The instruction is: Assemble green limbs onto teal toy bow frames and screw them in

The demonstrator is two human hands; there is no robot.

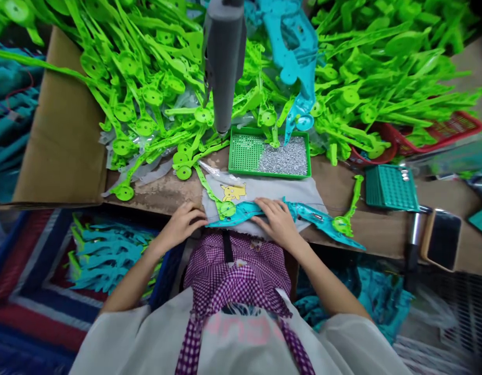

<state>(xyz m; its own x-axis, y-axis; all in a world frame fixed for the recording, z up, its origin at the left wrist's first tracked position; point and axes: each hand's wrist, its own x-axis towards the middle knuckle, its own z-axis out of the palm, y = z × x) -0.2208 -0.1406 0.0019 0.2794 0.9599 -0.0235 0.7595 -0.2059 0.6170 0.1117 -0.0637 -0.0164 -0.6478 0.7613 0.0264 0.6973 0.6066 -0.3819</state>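
Observation:
A long blue plastic part [317, 217] lies across the grey cloth [260, 187] at the table's front edge. At its left tip, my left hand [185, 223] is closed, thumb and fingers pinching the end. My right hand [278, 219] grips the middle of the same part, fingers over its top and thumb on the near side. A green plastic arm with a round disc [227, 209] rests against the blue part between my hands. Near the part's right end sits another green arm [342, 225], its disc overlapping the blue.
A dark grey electric screwdriver [224, 67] hangs over the table. Behind the cloth stands a green tray [230, 169] of small metal screws. Green arms [147, 96] pile up at the back. On the right are teal trays [391, 187], a phone [442, 239] and a red basket [440, 136].

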